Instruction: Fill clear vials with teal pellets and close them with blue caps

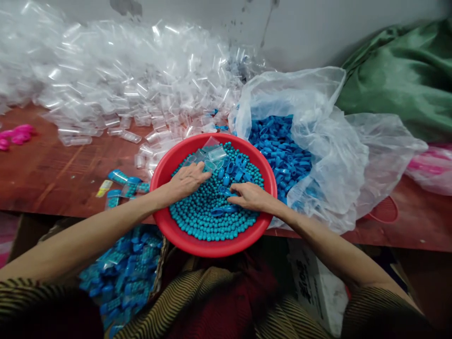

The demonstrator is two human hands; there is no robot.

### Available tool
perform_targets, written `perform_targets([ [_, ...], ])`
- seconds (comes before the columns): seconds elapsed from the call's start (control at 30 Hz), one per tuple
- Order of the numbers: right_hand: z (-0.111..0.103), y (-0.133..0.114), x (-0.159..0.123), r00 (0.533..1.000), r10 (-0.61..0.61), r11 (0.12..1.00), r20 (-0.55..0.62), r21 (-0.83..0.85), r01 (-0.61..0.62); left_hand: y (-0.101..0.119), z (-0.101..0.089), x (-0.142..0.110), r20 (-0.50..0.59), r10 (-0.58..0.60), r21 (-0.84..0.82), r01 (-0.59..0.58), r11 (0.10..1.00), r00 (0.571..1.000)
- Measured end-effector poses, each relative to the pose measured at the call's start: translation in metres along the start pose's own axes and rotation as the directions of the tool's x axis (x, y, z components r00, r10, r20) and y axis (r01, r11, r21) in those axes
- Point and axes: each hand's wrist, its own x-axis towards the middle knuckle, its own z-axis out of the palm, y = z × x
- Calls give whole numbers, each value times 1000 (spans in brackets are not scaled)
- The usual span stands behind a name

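Note:
A red plastic basin holds many small turquoise beads. On the beads lie several clear plastic tubes toward the far side and blue plastic caps at the right. My left hand is over the basin's left half, palm down, fingers stretched toward the clear tubes, with nothing visible in its grasp. At the right, my right hand has thumb and fingers closed on a blue cap, which pokes out past the fingertips. Another blue cap rests on the beads just below it.
Behind the basin a big pile of clear tubes covers the red table. A plastic bag of blue caps stands open at the right. Bead-filled tubes lie at left; more fill a box below. A green sack stands far right.

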Motion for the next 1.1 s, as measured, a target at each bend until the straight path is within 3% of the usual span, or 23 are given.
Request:
perform_targets([
  [0.1,-1,2,-4,997,16,1000,-70,-1,-16,15,-5,-8,1,2,-22,-2,1000,1000],
  [0.2,-1,4,-8,992,28,998,-124,66,-20,26,-12,-14,151,-48,-113,66,991,987],
  [0.33,2,5,-11,971,49,987,-233,160,-12,29,-15,-10,348,-163,-286,270,920,923],
  [0.43,6,6,-9,947,53,986,-315,170,2,33,-6,2,370,-247,-414,397,819,896],
  [0.57,5,8,-7,937,56,966,-345,256,37,55,16,29,340,-263,-578,421,699,903],
  [0.7,1,15,-6,962,110,903,-250,429,8,66,26,50,396,-159,-784,423,455,904],
  [0.8,1,21,-7,967,117,883,-227,469,3,56,20,42,444,-55,-862,443,248,895],
  [0.9,4,20,-13,955,66,952,-288,305,27,38,11,20,489,-26,-869,485,-100,872],
  [0.97,7,15,-21,963,32,991,-267,135,4,29,6,6,497,-50,-836,463,-296,866],
  [1.1,14,4,-33,988,-21,995,-153,-102,5,23,-2,-12,480,-139,-818,386,-427,866],
])
